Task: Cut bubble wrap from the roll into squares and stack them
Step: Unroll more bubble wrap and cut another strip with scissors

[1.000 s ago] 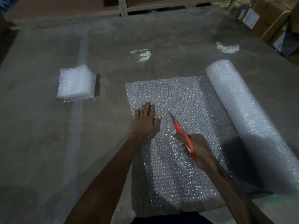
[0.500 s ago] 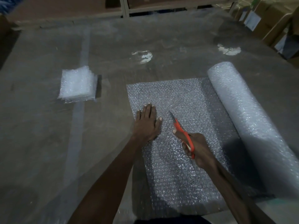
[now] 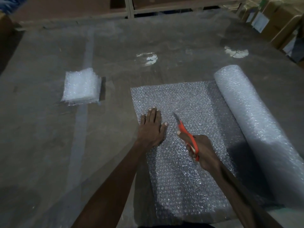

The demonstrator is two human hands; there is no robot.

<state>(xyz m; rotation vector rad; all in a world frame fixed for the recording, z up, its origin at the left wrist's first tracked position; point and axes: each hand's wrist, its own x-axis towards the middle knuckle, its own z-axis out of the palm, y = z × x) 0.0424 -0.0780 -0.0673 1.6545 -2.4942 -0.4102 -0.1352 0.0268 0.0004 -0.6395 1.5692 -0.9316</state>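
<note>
A bubble wrap roll (image 3: 256, 129) lies at the right, with an unrolled sheet (image 3: 177, 99) spread flat to its left on the surface. My left hand (image 3: 151, 129) presses flat on the sheet near its left edge, fingers together. My right hand (image 3: 202, 152) grips orange-handled scissors (image 3: 185, 134), blades pointing away from me over the sheet, just right of my left hand. A stack of cut bubble wrap squares (image 3: 81, 87) sits apart at the left.
The work surface (image 3: 49, 145) is a large grey plastic-covered table with a pale stripe running front to back. Shelving (image 3: 130, 7) stands behind it, and cardboard boxes (image 3: 279, 22) are at the far right corner.
The scissors and my right hand have edged slightly forward along the sheet. My left hand stays pressed in the same place.
</note>
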